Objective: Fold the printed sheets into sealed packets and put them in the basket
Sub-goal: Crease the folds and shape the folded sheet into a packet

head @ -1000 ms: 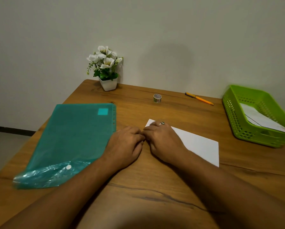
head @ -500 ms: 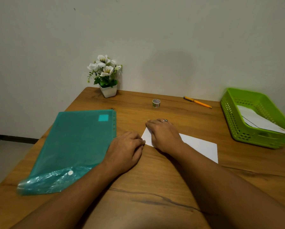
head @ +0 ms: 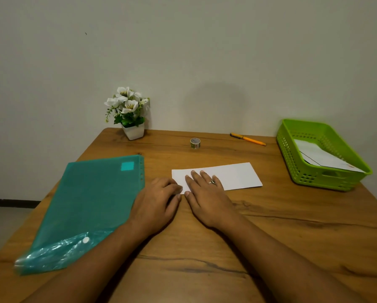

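The light I get is soft, even and a little dim, with no hard highlights. It seems to fall from behind the camera: a broad, fuzzy shadow sits on the wall straight behind the sheet, and the tabletop darkens on the near side of the sheet, between my forearms. The sheet is the brightest patch but not blown out. Left of it, the folder shows faint glints on its crinkled clear end. The fingers of my left hand look slightly smeared. The wide lens stretches the basket far right of the sheet and bows the tabletop's edges.
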A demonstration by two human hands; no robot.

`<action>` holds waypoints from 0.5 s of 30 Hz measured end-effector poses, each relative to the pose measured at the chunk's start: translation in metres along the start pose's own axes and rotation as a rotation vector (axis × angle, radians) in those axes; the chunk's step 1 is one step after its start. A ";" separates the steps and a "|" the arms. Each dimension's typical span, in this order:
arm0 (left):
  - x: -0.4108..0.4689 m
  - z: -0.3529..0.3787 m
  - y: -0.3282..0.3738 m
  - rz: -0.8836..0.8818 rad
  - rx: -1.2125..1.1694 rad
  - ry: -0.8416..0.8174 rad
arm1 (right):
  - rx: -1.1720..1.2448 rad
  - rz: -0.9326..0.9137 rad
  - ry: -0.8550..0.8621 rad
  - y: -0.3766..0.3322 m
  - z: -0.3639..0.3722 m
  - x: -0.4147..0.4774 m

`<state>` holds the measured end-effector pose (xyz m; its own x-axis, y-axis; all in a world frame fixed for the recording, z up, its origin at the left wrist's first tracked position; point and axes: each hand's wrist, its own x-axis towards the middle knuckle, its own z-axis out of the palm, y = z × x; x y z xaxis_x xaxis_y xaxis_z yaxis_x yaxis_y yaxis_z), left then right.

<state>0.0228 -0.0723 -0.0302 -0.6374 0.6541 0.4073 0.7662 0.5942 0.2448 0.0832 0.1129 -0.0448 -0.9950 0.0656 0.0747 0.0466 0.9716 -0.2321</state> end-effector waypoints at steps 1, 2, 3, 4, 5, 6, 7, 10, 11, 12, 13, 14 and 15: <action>0.005 -0.001 0.002 -0.007 -0.009 0.009 | 0.003 0.000 0.003 0.000 0.000 0.000; 0.013 -0.001 0.005 -0.031 -0.017 0.007 | 0.008 -0.001 0.012 -0.001 0.000 0.000; 0.023 0.000 0.009 -0.068 -0.020 -0.016 | 0.012 -0.001 0.025 -0.001 0.000 0.000; 0.034 0.002 0.013 -0.111 -0.016 -0.060 | 0.018 0.001 0.039 -0.001 0.000 0.000; 0.044 0.005 0.017 -0.154 -0.006 -0.118 | 0.025 0.006 0.049 -0.001 0.000 0.000; 0.052 0.011 0.020 -0.190 0.019 -0.178 | 0.032 0.015 0.056 -0.002 0.000 -0.001; 0.058 0.017 0.021 -0.216 0.049 -0.226 | 0.038 0.029 0.058 -0.003 -0.001 -0.001; 0.061 0.030 0.015 -0.252 0.106 -0.297 | 0.053 0.069 0.060 -0.006 -0.005 -0.003; 0.063 0.036 0.015 -0.246 0.106 -0.313 | 0.053 0.083 0.056 -0.001 -0.004 -0.003; 0.063 0.039 0.014 -0.243 0.111 -0.320 | 0.050 0.090 0.050 0.001 -0.004 -0.002; 0.061 0.038 0.012 -0.244 0.125 -0.321 | 0.045 0.082 0.051 0.000 -0.004 0.000; 0.061 0.037 0.012 -0.244 0.135 -0.325 | 0.035 0.077 0.047 0.001 -0.005 0.003; 0.062 0.037 0.012 -0.241 0.141 -0.331 | 0.024 0.078 0.040 0.003 -0.005 0.007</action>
<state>-0.0104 -0.0073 -0.0350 -0.8064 0.5898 0.0432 0.5879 0.7916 0.1667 0.0767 0.1173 -0.0399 -0.9842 0.1500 0.0940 0.1210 0.9576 -0.2614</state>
